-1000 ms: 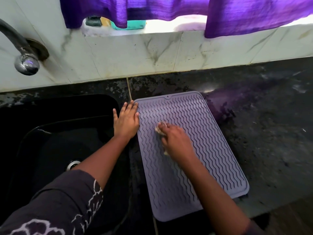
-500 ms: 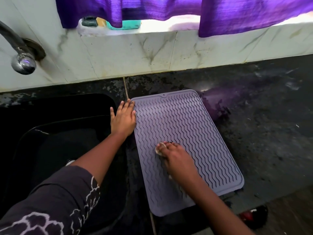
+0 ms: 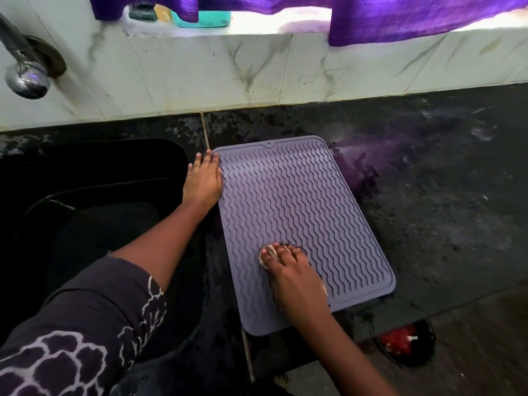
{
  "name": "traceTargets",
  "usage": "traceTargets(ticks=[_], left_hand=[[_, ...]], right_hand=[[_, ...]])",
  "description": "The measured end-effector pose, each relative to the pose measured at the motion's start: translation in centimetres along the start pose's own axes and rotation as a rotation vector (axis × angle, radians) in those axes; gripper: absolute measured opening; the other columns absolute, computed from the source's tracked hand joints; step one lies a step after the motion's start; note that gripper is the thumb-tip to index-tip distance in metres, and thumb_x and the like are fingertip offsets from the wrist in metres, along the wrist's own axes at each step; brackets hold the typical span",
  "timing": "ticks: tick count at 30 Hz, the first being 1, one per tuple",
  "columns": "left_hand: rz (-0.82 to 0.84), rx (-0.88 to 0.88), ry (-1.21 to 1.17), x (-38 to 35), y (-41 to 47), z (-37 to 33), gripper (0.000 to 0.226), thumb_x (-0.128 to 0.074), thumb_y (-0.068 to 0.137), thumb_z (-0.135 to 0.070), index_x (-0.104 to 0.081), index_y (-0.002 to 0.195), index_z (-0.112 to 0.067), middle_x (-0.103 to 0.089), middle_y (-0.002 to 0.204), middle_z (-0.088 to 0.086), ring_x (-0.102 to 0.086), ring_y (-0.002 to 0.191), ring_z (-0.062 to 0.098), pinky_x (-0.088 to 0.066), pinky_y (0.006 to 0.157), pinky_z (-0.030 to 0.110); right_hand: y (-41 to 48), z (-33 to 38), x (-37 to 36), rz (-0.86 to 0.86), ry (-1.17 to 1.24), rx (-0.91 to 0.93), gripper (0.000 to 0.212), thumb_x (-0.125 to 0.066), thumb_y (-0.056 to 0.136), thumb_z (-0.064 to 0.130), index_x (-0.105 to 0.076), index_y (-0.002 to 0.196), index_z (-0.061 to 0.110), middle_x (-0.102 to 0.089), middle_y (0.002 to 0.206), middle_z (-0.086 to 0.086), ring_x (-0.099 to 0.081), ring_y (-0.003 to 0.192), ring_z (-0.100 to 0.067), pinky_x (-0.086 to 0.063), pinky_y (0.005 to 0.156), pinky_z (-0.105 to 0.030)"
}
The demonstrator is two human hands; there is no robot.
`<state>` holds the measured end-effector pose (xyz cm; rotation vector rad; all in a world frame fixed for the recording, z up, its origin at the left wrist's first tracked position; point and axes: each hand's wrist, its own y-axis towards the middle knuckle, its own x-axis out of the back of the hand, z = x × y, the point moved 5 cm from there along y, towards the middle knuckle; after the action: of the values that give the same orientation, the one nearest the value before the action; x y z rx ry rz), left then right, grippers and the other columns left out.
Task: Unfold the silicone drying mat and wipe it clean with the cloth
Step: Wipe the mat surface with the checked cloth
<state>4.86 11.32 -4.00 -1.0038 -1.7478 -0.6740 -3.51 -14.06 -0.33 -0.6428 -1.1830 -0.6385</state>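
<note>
Dark stone counter [image 3: 428, 210], sink [image 3: 85, 195] at left. Grey silicone mat [image 3: 285, 201] unfolded flat at frame centre. Left hand [image 3: 203, 181] flat, fingers extended, against mat's left edge. Right hand [image 3: 294, 277] presses pale cloth [image 3: 267, 252] onto mat's lower part.

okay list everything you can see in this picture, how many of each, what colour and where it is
silicone drying mat: one, grey-lilac, unfolded flat on the counter right of the sink
cloth: one, pale, mostly hidden under the right hand on the mat's near part
counter: one, black speckled stone
sink: one, black, at left
tap: one, chrome, on the wall at upper left
wall tiles: white marbled, behind the counter
curtain: purple, along the top
teal container: one, on the sill
left hand: flat against the mat's left edge
right hand: pressing the cloth down
</note>
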Motion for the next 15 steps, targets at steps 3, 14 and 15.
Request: traceTargets(ticks=[3,14,15], left_hand=[[-0.046,-0.008,-0.042,-0.2,-2.2,-0.7,0.048,-0.032,0.1,-0.018,-0.03,0.146,-0.009,-0.025,0.156,0.009,-0.016,0.145,0.028,-0.01,0.118,0.045],[-0.065,0.039,-0.001,-1.2,-5.9,-1.2,0.05,-0.025,0.101,-0.024,-0.024,0.149,-0.01,-0.022,0.157,0.005,-0.014,0.146,0.021,-0.007,0.118,0.045],[-0.068,0.044,0.002,-1.1,-5.9,-1.2,0.05,-0.025,0.101,-0.024,-0.024,0.149,-0.01,-0.023,0.157,0.005,-0.015,0.146,0.021,-0.007,0.118,0.045]], right_hand=[[3.0,-1.0,2.0,-0.001,0.188,-0.062,0.045,-0.045,0.095,0.019,-0.037,0.139,0.027,-0.044,0.141,-0.001,-0.041,0.123,-0.022,-0.037,0.101,-0.034],[-2.6,-1.9,-0.5,0.103,-0.055,0.115,0.06,-0.06,0.084,0.012,-0.038,0.139,0.021,-0.042,0.144,-0.009,-0.035,0.132,-0.036,-0.045,0.095,-0.052],[-3.6,-2.0,-0.3,0.118,-0.052,0.113,0.057,-0.06,0.084,0.013,-0.041,0.137,0.021,-0.045,0.141,-0.009,-0.04,0.129,-0.036,-0.047,0.094,-0.05]])
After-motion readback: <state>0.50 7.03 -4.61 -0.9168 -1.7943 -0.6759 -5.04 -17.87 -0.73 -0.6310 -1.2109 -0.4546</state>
